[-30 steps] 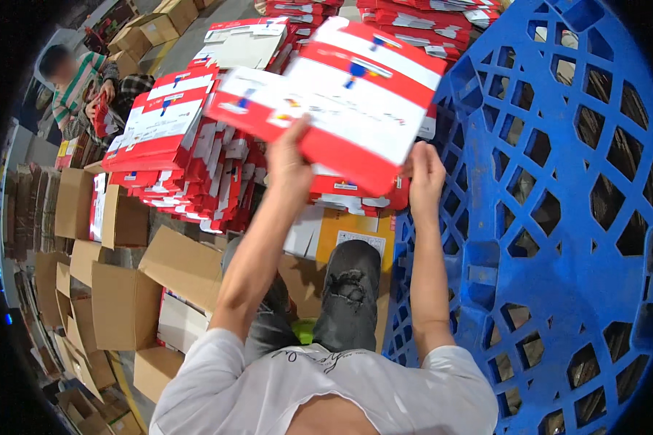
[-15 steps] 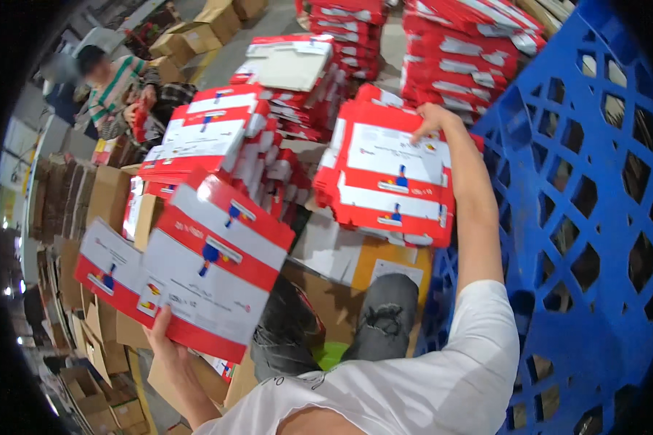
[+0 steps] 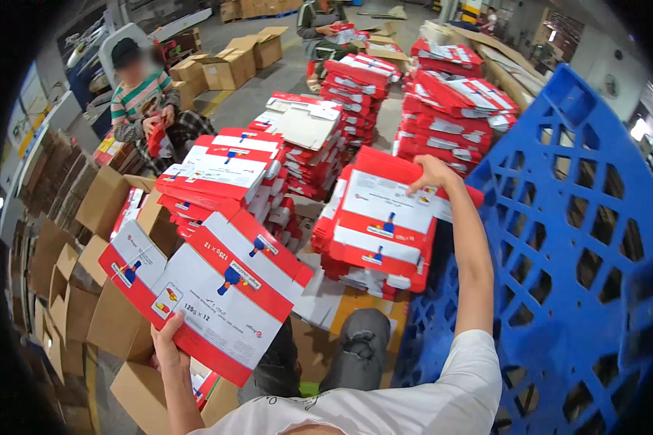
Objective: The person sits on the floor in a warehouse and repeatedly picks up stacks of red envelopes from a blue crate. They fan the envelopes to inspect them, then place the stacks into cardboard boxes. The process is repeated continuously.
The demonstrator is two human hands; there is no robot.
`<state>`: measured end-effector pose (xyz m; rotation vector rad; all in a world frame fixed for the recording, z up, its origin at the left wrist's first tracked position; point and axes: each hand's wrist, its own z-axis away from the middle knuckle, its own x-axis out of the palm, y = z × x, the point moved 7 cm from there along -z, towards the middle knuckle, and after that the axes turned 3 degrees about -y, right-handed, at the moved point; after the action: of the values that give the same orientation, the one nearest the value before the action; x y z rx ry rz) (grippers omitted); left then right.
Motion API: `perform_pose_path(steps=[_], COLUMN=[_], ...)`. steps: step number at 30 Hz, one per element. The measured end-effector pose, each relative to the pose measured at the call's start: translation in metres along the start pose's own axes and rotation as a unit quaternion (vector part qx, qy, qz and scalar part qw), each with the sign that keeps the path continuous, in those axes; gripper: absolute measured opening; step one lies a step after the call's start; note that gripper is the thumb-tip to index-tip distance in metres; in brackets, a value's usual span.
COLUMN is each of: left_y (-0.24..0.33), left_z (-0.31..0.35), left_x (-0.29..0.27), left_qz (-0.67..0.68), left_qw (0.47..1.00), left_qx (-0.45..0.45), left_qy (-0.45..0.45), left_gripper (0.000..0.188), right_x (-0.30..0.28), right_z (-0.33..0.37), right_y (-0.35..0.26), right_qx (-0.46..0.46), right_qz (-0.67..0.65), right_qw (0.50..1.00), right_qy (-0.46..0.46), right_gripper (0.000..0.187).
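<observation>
My left hand (image 3: 170, 344) grips the lower left edge of a flattened red and white carton (image 3: 221, 286), its thumb on the printed face. The carton is tilted above my lap, with a side panel spread out to the left. My right hand (image 3: 435, 174) is closed over the upper right edge of the top flattened carton (image 3: 392, 199) on a stack in front of me; some of its fingers are hidden behind the edge. Left of that stack stands another pile of flattened cartons (image 3: 228, 170).
A blue plastic pallet (image 3: 500, 290) stands upright along my right. More piles of red and white cartons (image 3: 450, 109) rise farther back. Open brown boxes (image 3: 123, 330) crowd the left side. A seated person (image 3: 141, 109) handles a red piece at the far left; another person (image 3: 319, 32) sits at the back.
The view has tilted upward, showing more of the far floor. My left hand still holds its carton, and my right hand stays at the top edge of the stack.
</observation>
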<state>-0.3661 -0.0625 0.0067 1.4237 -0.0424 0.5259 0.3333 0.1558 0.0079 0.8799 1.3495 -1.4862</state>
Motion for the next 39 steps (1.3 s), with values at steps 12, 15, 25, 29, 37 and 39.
perform_pose_path(steps=[12, 15, 25, 29, 37, 39], left_y=[0.042, 0.043, -0.063, -0.093, -0.135, -0.143], left_z=[-0.028, -0.032, -0.013, 0.014, 0.026, 0.029], left_x=[0.026, 0.047, 0.107, 0.109, 0.108, 0.111], left_qz=[-0.057, -0.108, -0.219, -0.232, -0.287, -0.222], left_qw=[0.976, 0.956, 0.899, 0.898, 0.862, 0.872], left_qx=[-0.011, -0.022, 0.045, -0.037, -0.061, -0.034], left_qy=[-0.21, -0.271, -0.377, -0.372, -0.413, -0.435], left_gripper=[0.056, 0.053, 0.042, 0.039, 0.04, 0.039], right_x=[-0.164, -0.125, 0.131, 0.168, 0.182, 0.185], right_z=[0.251, 0.258, 0.258, 0.254, 0.267, 0.269], right_y=[-0.33, -0.39, -0.477, -0.474, -0.439, -0.438], right_qx=[-0.18, -0.154, -0.374, -0.427, -0.451, -0.453], right_qz=[0.269, 0.326, 0.415, 0.33, 0.225, 0.197], right_qw=[0.925, 0.93, 0.827, 0.842, 0.854, 0.852], right_qy=[0.198, 0.066, -0.071, 0.023, 0.129, 0.176], right_gripper=[0.07, 0.077, 0.011, 0.012, 0.007, 0.01])
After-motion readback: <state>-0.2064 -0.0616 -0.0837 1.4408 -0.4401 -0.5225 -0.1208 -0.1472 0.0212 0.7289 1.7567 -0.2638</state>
